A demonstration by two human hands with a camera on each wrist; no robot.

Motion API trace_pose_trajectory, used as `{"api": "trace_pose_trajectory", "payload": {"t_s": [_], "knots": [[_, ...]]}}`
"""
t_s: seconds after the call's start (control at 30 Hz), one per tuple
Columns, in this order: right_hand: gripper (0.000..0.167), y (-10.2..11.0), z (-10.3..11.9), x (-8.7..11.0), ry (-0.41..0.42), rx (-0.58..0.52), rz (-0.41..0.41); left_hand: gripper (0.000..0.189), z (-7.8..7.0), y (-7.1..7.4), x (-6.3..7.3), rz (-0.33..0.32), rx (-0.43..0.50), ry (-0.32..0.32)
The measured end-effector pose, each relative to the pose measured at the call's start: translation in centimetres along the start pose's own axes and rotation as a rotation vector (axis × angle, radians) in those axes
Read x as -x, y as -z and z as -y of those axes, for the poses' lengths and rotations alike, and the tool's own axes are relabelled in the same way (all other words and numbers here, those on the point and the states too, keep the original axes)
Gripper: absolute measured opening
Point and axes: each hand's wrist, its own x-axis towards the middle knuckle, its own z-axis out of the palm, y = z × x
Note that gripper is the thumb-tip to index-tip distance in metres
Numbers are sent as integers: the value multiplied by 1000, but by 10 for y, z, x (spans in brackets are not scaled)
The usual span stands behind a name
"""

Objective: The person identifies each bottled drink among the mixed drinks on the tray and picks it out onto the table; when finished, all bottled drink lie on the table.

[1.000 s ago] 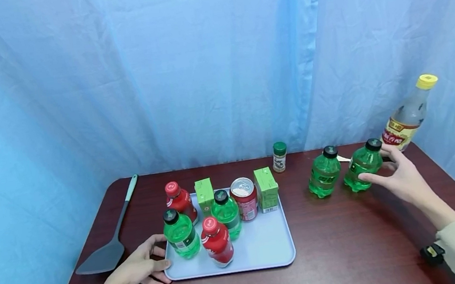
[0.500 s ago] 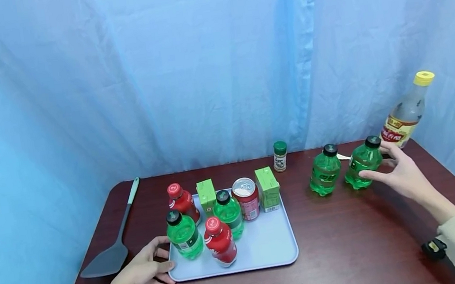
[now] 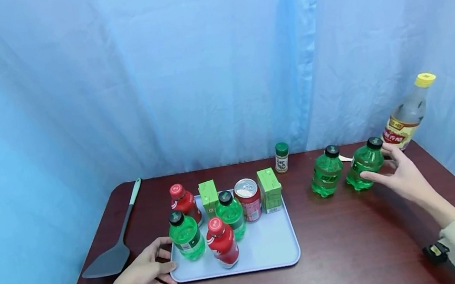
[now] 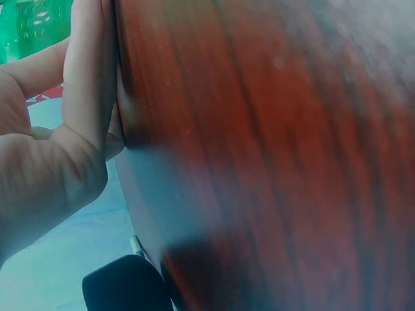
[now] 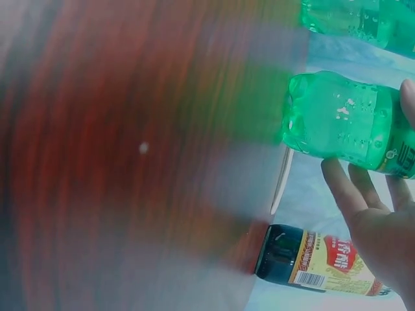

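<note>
My right hand (image 3: 402, 176) holds a small green soda bottle (image 3: 365, 164) with a black cap, thumb at its front and fingers along its right side. The bottle stands upright; in the right wrist view the thumb and fingertips meet the green bottle (image 5: 350, 120) on opposite sides. My left hand (image 3: 147, 270) lies at the left edge of a pale tray (image 3: 270, 251), thumb and index fingertip touching the rim, other fingers low beside it. The tray carries two green bottles (image 3: 187, 241), two red bottles (image 3: 223, 248), a red can (image 3: 249, 201) and two green drink cartons (image 3: 270, 191).
Another green bottle (image 3: 326, 174) stands left of the held one. A yellow-capped vinegar bottle (image 3: 407, 116) stands behind my right hand, and a thin pale object (image 3: 345, 158) lies between. A green-capped spice jar (image 3: 282, 159) stands behind the tray. A spatula (image 3: 113, 255) lies left.
</note>
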Motion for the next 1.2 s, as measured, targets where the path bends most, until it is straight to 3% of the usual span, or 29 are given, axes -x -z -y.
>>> {"api": "trace_pose_trajectory", "payload": {"t_s": [0.27,0.53,0.63,0.73,0.83,0.97,1.07,1.2], "knots": [[99,-4,6,6,3,-30,-46,73,1,0,0,6,-4,-4],[107,-12,43,19,-4,-37,-191,73,3,0,0,1,-10,14],[109,-15,67,21,48,-76,-232,73,2,1,0,2,-14,11],[109,-19,99,24,170,-126,-246,73,0,2,-1,0,-18,8],[109,-28,129,29,315,-203,-234,72,-1,2,-2,-5,-19,1],[113,-46,152,34,460,-322,-178,72,-1,2,-3,-9,-13,-1],[115,-61,164,38,513,-411,-99,73,1,2,-2,-9,-11,6],[116,-79,178,46,508,-483,20,73,2,0,0,-7,-8,5]]}}
